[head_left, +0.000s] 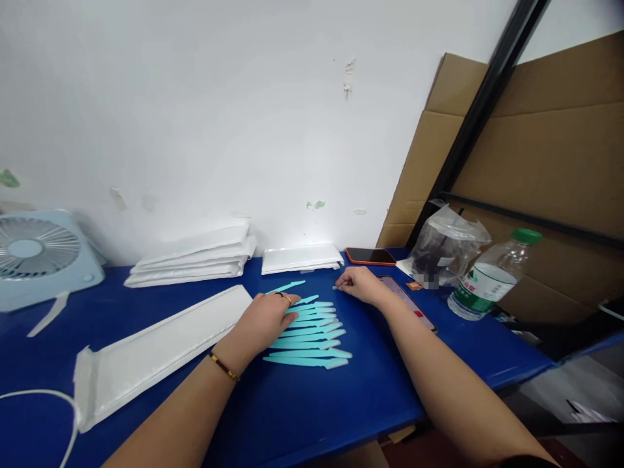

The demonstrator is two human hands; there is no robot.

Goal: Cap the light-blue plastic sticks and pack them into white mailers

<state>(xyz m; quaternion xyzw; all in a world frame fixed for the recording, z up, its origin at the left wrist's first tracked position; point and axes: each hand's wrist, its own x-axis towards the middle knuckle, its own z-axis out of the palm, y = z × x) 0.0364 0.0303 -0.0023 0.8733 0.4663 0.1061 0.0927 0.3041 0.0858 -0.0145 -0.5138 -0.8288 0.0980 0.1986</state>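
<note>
Several turquoise eyebrow razors (312, 345) lie side by side on the blue table, blade ends to the right. My left hand (266, 318) rests over their handles, index finger and thumb apart, touching the upper ones. Its other fingertips are partly hidden. One more razor (292, 285) lies just beyond that hand. To the right of the row, my right hand (359, 285) is closed in a pinch low over the table. A small clear piece (335, 287) shows at its fingertips; its exact kind is too small to tell.
A white padded envelope (166, 348) lies to the left, with stacked envelopes (190, 257) and a white packet (302, 257) by the wall. Two phones (371, 256), a bagged cup (441, 244) and a water bottle (492, 279) stand right. A fan (43, 257) sits far left.
</note>
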